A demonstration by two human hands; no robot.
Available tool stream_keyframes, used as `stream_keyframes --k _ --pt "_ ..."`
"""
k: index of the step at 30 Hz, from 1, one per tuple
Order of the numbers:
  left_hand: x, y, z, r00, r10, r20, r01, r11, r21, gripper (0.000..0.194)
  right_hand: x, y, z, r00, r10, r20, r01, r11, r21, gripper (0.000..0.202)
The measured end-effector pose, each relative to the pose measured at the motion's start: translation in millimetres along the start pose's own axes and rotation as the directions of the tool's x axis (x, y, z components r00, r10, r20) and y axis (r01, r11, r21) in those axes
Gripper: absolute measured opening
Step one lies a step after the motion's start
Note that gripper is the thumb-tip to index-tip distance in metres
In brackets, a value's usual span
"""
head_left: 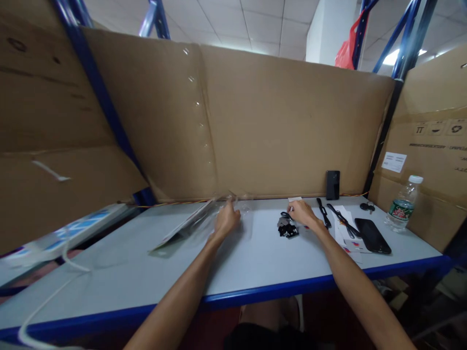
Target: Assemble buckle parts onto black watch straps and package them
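Near the middle of the grey table, my left hand (226,218) is closed on a clear plastic bag (204,226), which is blurred and has a flat sheet in it, tilted to the left. My right hand (302,213) is closed by a small white piece (295,199) at the back of the table; what its fingertips hold is too small to name. Just left of that hand lies a pile of small black and grey parts (287,227). Black coiled cables (343,221) rest to its right, over white papers (339,236).
A black phone (372,236) lies at the right, and another phone (332,185) leans on the cardboard wall (273,126). Keys (367,206) and a water bottle (401,206) stand further right. Power strips (73,233) and a white cable (47,296) are at the left.
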State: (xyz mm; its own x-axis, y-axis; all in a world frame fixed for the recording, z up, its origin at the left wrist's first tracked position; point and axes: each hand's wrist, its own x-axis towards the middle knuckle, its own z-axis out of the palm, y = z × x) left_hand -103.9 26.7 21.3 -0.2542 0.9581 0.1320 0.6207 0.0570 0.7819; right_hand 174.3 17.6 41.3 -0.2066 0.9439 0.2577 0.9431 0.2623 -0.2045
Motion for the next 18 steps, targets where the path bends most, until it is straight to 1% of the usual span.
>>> stream_keyframes --k 1,2,3,4,6,8,11,12,14,16,18 --pt "-2 0 -3.4 0.997 0.054 -0.048 -0.044 0.984 0.173 0.049 -1 -2 -1 1.0 0.008 -0.004 -0.008 1.0 -0.011 0.029" --pt "-5 2 -6.0 0.992 0.099 -0.077 -0.069 0.946 0.318 0.05 -2 -3 -2 0.999 0.035 -0.015 -0.035 0.999 -0.023 0.03" --pt "-8 4 -7.4 0.987 0.131 -0.09 -0.081 0.904 0.42 0.051 -2 -2 -3 0.997 0.071 -0.033 -0.072 0.997 -0.035 0.031" --pt "-11 6 -7.9 0.986 0.15 -0.071 -0.1 0.879 0.466 0.054 -3 -1 -4 0.993 0.106 -0.05 -0.108 0.993 -0.044 0.031" --pt "-15 10 -6.6 0.988 0.151 -0.018 -0.122 0.864 0.489 0.062 -4 4 -6 0.989 0.143 -0.033 -0.145 0.987 -0.065 0.032" --pt "-15 11 -4.3 0.992 0.124 0.029 -0.122 0.862 0.491 0.069 -5 9 -6 0.989 0.139 0.041 -0.135 0.987 -0.09 0.03" --pt "-15 10 -2.4 0.992 0.103 0.073 -0.125 0.861 0.493 0.069 -8 14 -6 0.984 0.111 0.141 -0.096 0.989 -0.109 0.03" --pt "-15 9 -2.2 0.991 0.12 0.062 -0.135 0.85 0.51 0.068 -9 14 -5 0.983 0.107 0.152 -0.09 0.99 -0.111 0.031" --pt "-17 10 -2.2 0.983 0.182 -0.005 -0.145 0.801 0.581 0.065 -10 11 -4 0.982 0.099 0.16 -0.081 0.99 -0.115 0.03" --pt "-20 13 -2.0 0.959 0.265 -0.095 -0.141 0.744 0.653 0.06 -10 8 -3 0.983 0.095 0.155 -0.078 0.991 -0.109 0.029" --pt "-22 18 -1.6 0.925 0.339 -0.172 -0.139 0.723 0.677 0.055 -10 5 -1 0.985 0.1 0.138 -0.088 0.992 -0.088 0.029"
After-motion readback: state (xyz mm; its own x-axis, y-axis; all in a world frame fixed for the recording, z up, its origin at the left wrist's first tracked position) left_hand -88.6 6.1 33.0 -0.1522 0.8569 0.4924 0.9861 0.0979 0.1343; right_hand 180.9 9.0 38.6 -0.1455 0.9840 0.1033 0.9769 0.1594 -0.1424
